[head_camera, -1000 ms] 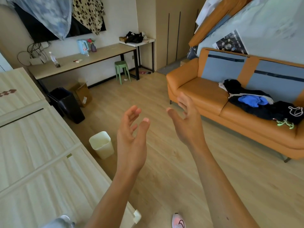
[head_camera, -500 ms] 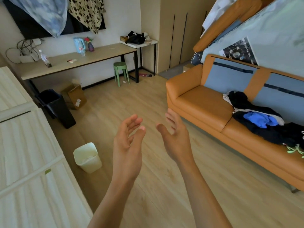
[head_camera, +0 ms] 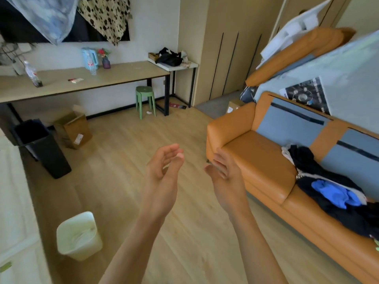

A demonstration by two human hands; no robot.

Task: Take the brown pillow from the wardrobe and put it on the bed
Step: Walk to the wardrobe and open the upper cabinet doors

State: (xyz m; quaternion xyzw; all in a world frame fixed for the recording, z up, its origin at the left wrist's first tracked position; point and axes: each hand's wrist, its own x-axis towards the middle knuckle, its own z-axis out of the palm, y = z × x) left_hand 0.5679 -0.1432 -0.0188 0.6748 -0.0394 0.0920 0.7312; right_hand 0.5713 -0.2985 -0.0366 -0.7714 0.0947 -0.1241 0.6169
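Observation:
My left hand [head_camera: 163,167] and my right hand [head_camera: 224,173] are raised side by side over the wooden floor, palms facing each other, fingers loosely curled, nothing in either. A tan wardrobe [head_camera: 221,48] with dark vertical slits stands shut at the back of the room. The cream bed [head_camera: 14,201] fills the left edge of the view. No brown pillow is clearly in view; a brown cushion-like shape [head_camera: 295,56] leans at the upper right above the sofa.
An orange sofa [head_camera: 256,160] with a heap of dark clothes stands at the right. A white bin [head_camera: 79,235], a black bin [head_camera: 41,146] and a cardboard box [head_camera: 72,128] stand at the left. A long desk [head_camera: 86,78] and green stool [head_camera: 144,101] line the back wall.
The view has swung right and the bed has slid toward the left edge. Both hands stay raised and empty, their fingers now a little more curled.

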